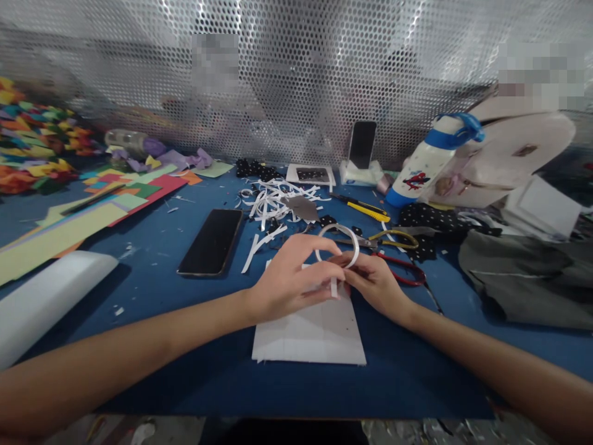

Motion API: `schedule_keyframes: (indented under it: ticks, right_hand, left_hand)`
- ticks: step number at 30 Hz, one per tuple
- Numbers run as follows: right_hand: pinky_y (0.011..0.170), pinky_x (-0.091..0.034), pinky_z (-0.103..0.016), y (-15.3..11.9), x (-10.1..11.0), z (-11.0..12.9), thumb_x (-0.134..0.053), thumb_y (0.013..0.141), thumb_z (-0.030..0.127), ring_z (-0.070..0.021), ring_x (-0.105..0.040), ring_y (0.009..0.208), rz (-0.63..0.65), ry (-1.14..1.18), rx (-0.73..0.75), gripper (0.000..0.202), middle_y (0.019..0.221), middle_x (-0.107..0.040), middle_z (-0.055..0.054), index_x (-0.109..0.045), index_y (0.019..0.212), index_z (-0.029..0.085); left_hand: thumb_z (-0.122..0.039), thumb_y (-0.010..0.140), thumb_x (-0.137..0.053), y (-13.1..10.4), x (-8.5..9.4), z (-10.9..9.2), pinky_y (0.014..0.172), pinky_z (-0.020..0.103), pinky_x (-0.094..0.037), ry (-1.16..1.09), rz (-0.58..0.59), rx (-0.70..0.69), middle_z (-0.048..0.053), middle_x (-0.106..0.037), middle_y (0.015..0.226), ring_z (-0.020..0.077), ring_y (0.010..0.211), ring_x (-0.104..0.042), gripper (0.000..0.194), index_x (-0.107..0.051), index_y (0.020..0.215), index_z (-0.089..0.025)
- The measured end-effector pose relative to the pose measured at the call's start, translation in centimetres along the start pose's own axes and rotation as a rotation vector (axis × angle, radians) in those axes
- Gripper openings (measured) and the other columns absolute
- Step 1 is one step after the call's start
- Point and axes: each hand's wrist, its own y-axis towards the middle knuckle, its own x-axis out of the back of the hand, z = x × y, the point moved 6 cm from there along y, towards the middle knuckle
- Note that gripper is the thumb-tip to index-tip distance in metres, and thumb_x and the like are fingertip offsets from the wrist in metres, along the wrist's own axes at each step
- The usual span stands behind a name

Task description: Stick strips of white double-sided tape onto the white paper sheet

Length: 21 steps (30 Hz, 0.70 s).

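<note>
A narrow white strip (355,252), curled into a ring, is pinched between both hands. My left hand (301,272) is closed on it, with a short strip end poking down past the fingertips. From the other side, my right hand (374,281) also grips the ring at its lower part; some of its fingers are hidden. Beneath the hands lies a white board (310,337) on the blue table. Just beyond are scissors with yellow handles (405,238) and a red-handled tool (407,272), partly covered by my right hand.
A phone (210,242) lies left of the hands. Behind are tangled white strips (273,201), a yellow cutter (368,211) and an upright phone (362,144). A bottle (424,164) and dark cloth (523,281) stand right, coloured paper (139,198) left. Perforated metal (296,74) closes the back.
</note>
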Motion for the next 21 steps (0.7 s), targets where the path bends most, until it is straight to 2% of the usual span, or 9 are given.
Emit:
schedule_keyframes:
  ticks: [3, 6, 10, 12, 13, 14, 16, 19, 21]
  right_hand:
    - [0.048, -0.048, -0.020, 0.2, 0.1, 0.1, -0.061, 0.089, 0.034, -0.0091, -0.059, 0.055, -0.022, 0.028, -0.002, 0.018, 0.070, -0.067, 0.000, -0.069, 0.087, 0.017]
    - [0.055, -0.050, -0.022, 0.3, 0.5, 0.3, -0.067, 0.085, 0.031, -0.0099, -0.059, 0.059, -0.083, 0.026, 0.030, 0.013, 0.072, -0.065, 0.000, -0.068, 0.084, 0.018]
    - [0.067, -0.051, -0.024, 0.1, 2.7, 1.7, -0.074, 0.079, 0.021, -0.0121, -0.060, 0.073, -0.345, -0.070, 0.166, 0.010, 0.078, -0.063, 0.000, -0.065, 0.082, 0.019]
    - [0.066, -0.049, -0.023, -0.1, 3.8, 2.5, -0.074, 0.078, 0.016, -0.0113, -0.058, 0.071, -0.453, -0.103, 0.214, 0.011, 0.077, -0.061, 0.001, -0.064, 0.081, 0.020]
    - [0.065, -0.048, -0.023, -0.1, 4.1, 2.9, -0.073, 0.079, 0.014, -0.0110, -0.057, 0.070, -0.468, -0.088, 0.230, 0.011, 0.076, -0.061, 0.001, -0.064, 0.082, 0.020]
    - [0.064, -0.047, -0.023, -0.1, 4.2, 3.1, -0.072, 0.080, 0.014, -0.0108, -0.057, 0.069, -0.441, -0.057, 0.230, 0.011, 0.076, -0.061, 0.002, -0.064, 0.082, 0.021]
    - [0.065, -0.047, -0.023, 0.3, 3.2, 3.1, -0.072, 0.080, 0.014, -0.0110, -0.058, 0.069, -0.229, 0.013, 0.167, 0.010, 0.076, -0.062, 0.001, -0.065, 0.082, 0.020]
    - [0.067, -0.049, -0.022, -0.1, -0.1, 2.2, -0.076, 0.076, 0.016, -0.0112, -0.060, 0.072, 0.242, 0.047, -0.033, 0.010, 0.078, -0.066, 0.000, -0.068, 0.082, 0.017]
    - [0.064, -0.049, -0.021, -0.8, -1.6, 1.5, -0.076, 0.076, 0.016, -0.0103, -0.060, 0.069, 0.390, 0.050, -0.148, 0.009, 0.077, -0.067, 0.000, -0.070, 0.083, 0.016]
  left_hand:
    - [-0.030, 0.092, -0.060, 0.0, -0.1, -0.8, 0.093, 0.038, -0.042, 0.025, 0.022, -0.035, 0.006, -0.057, 0.113, 0.0204, 0.107, -0.055, 0.011, -0.059, 0.102, -0.025]
    - [-0.036, 0.091, -0.061, -0.3, -0.3, -0.8, 0.095, 0.040, -0.040, 0.056, 0.051, -0.025, 0.007, -0.056, 0.116, 0.0225, 0.110, -0.053, 0.022, -0.057, 0.108, -0.024]
    - [-0.025, 0.091, -0.060, -0.7, -0.6, 0.7, 0.101, 0.042, -0.040, 0.085, 0.115, 0.128, 0.012, -0.049, 0.125, 0.0254, 0.121, -0.046, 0.031, -0.050, 0.120, -0.019]
    - [-0.023, 0.091, -0.059, -0.9, -0.6, 1.8, 0.097, 0.040, -0.043, 0.062, 0.144, 0.227, 0.014, -0.049, 0.123, 0.0252, 0.119, -0.047, 0.031, -0.049, 0.120, -0.017]
    - [-0.024, 0.091, -0.059, -1.0, -0.7, 2.2, 0.092, 0.038, -0.045, 0.039, 0.167, 0.258, 0.013, -0.051, 0.119, 0.0243, 0.114, -0.050, 0.028, -0.050, 0.117, -0.017]
    - [-0.027, 0.091, -0.059, -1.2, -0.8, 2.5, 0.086, 0.034, -0.047, 0.012, 0.202, 0.268, 0.011, -0.054, 0.112, 0.0226, 0.105, -0.054, 0.024, -0.052, 0.112, -0.016]
    - [-0.033, 0.094, -0.055, -1.4, -0.9, 2.2, 0.069, 0.027, -0.045, -0.052, 0.284, 0.205, 0.005, -0.059, 0.090, 0.0172, 0.081, -0.057, 0.017, -0.058, 0.096, -0.017]
    - [-0.042, 0.099, -0.041, -2.0, -1.1, 0.3, 0.054, 0.028, -0.036, -0.127, 0.412, -0.051, 0.000, -0.056, 0.066, 0.0129, 0.055, -0.050, 0.040, -0.062, 0.077, -0.017]
    - [-0.049, 0.099, -0.038, -2.6, -1.0, -0.9, 0.052, 0.030, -0.034, -0.148, 0.470, -0.173, 0.001, -0.058, 0.064, 0.0137, 0.052, -0.051, 0.048, -0.064, 0.073, -0.017]
